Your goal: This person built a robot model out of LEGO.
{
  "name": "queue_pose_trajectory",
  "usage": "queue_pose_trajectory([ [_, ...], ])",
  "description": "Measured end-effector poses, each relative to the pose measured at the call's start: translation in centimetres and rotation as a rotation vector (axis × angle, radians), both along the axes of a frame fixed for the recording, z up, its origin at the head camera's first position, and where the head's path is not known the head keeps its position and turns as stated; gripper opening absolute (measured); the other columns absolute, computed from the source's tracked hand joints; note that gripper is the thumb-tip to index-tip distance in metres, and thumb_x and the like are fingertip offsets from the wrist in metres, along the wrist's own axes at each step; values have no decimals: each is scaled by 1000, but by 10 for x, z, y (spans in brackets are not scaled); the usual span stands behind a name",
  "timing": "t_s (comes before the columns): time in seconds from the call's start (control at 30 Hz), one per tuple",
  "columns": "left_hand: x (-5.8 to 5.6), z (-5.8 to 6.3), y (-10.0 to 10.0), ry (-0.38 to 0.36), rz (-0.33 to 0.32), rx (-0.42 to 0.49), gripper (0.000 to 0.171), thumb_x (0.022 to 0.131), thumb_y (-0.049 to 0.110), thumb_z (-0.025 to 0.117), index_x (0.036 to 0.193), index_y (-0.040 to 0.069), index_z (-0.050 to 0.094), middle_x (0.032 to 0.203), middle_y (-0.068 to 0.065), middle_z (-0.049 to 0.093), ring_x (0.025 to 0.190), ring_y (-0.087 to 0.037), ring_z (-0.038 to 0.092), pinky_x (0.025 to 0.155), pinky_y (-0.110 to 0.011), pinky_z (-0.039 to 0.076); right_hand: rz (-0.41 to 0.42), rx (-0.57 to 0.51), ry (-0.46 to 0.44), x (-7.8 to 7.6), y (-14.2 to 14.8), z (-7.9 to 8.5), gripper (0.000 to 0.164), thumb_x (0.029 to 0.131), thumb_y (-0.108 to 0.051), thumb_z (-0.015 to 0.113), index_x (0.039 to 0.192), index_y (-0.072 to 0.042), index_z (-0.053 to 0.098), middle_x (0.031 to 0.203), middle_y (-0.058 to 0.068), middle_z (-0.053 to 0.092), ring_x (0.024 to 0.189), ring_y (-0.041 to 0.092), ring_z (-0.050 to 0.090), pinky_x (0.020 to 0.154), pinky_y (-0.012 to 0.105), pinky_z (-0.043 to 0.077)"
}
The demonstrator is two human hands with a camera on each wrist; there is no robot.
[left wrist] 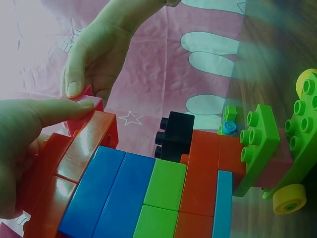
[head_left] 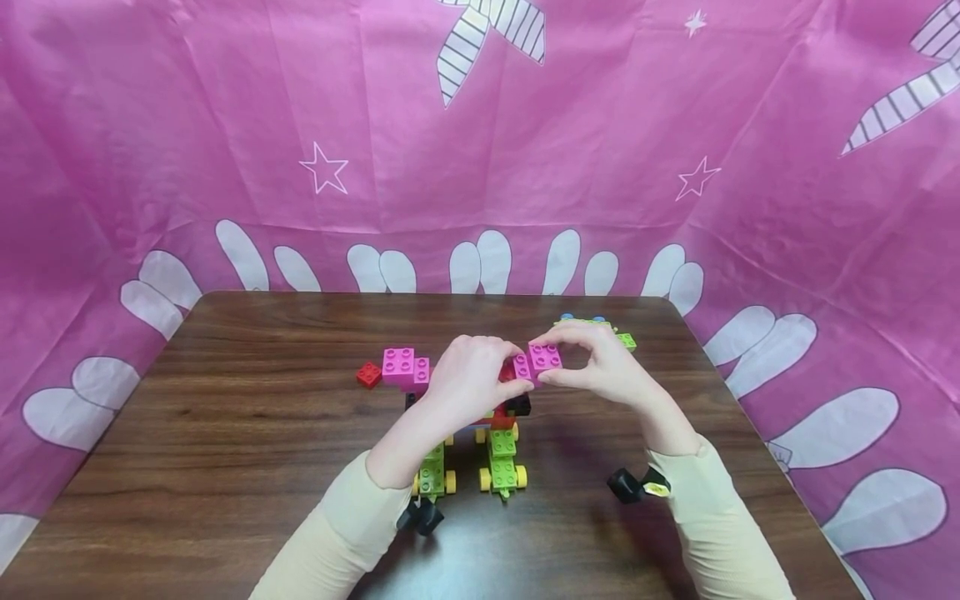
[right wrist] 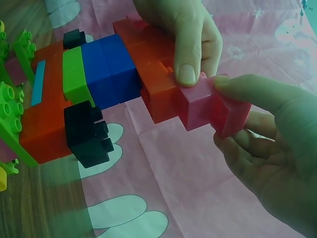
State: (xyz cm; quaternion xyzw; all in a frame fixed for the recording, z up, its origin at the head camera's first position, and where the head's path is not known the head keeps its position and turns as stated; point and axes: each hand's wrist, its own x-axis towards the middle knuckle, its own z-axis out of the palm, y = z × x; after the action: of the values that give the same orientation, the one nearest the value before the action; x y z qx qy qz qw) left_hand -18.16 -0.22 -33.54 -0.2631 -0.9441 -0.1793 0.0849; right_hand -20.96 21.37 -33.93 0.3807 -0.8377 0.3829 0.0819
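Note:
A toy-brick figure stands upright on the table, with red, blue and lime-green bricks stacked in its body. My left hand reaches across its top and pinches a pink brick beside the red top bricks. At the outer end of that brick, my right hand grips another pink brick between thumb and fingers. On the figure's other side, more pink bricks stick out. Black bricks jut from the lower body, and lime-green wheeled bases with yellow wheels support it.
A loose red brick lies on the brown table left of the figure. Behind my right hand is a lime-green brick piece with blue parts near it. Pink printed cloth hangs around the table's back and sides.

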Motion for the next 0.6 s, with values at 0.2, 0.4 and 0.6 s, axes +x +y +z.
queue_pose_trajectory([
  [0.2, -1, -1, -1, -8, 7, 4, 43, 83, 45, 75, 115, 16, 72, 100, 1, 75, 88, -15, 66, 95, -38, 49, 4, 3, 12, -1, -1, -1, 39, 71, -7, 85, 108, -5, 73, 97, 3, 73, 88, 7, 60, 72, 25, 51],
  [0.4, 0, -1, -1, -3, 3, 10, 43, 83, 44, 76, 114, 15, 72, 98, 1, 74, 86, -15, 65, 93, -37, 50, -10, 19, 5, -2, 0, 0, 39, 71, -8, 86, 108, -6, 73, 98, 3, 75, 92, 7, 60, 78, 23, 52],
  [0.6, 1, 0, -1, -7, 0, 14, 43, 82, 45, 76, 113, 15, 72, 96, 1, 74, 84, -15, 64, 92, -37, 50, -3, 18, -14, -2, 1, 1, 39, 72, -8, 86, 109, -6, 73, 99, 4, 74, 89, 7, 62, 74, 23, 54],
])
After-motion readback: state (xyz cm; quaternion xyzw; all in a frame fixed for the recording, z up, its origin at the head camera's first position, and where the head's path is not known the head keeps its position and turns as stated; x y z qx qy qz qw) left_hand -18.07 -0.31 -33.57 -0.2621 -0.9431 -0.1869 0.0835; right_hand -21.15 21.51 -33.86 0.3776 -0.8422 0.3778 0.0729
